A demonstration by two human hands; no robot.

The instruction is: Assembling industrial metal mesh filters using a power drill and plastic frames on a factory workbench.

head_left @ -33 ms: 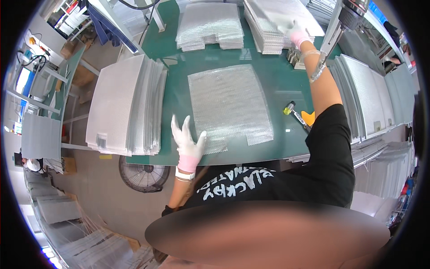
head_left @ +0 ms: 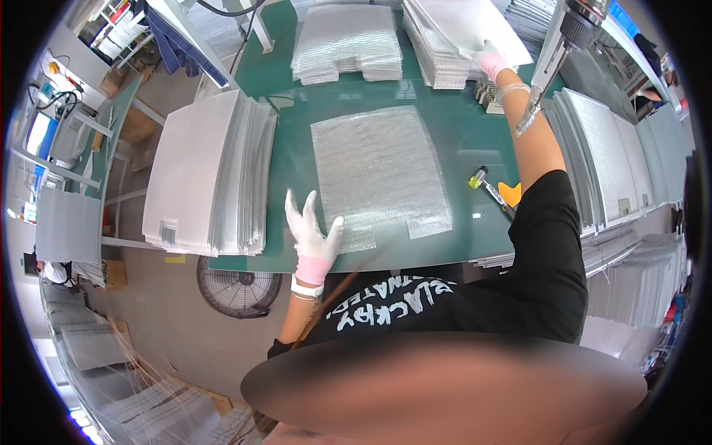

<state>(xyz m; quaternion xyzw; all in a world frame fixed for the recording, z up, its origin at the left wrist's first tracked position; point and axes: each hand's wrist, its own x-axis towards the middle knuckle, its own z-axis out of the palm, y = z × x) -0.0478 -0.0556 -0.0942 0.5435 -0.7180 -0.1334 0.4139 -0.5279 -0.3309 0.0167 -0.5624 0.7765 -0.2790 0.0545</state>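
Note:
A translucent grey mesh sheet (head_left: 382, 170) with notches along its near edge lies flat on the green table (head_left: 297, 178). My left hand (head_left: 313, 239), in a white glove with a pink cuff, is open at that sheet's near left corner. Its fingers are spread and its thumb rests at the sheet's edge. At the far right, my gloved right hand (head_left: 491, 62) grips the near edge of a pale top sheet (head_left: 482, 26) on a stack of mesh sheets (head_left: 442, 68). Part of that sheet bends up off the pile, hiding some fingers.
Mesh sheet stacks stand at the left (head_left: 196, 170), far middle (head_left: 347, 41) and right (head_left: 602, 156). A power screwdriver (head_left: 556, 67) hangs over my right forearm. A small mallet (head_left: 489, 191), a yellow piece (head_left: 509, 194) and a metal block (head_left: 489, 96) lie on the right side.
My right hand has drawn slightly nearer, and its fingers have closed at the top sheet's edge, which now lifts a little. My left hand stays almost still.

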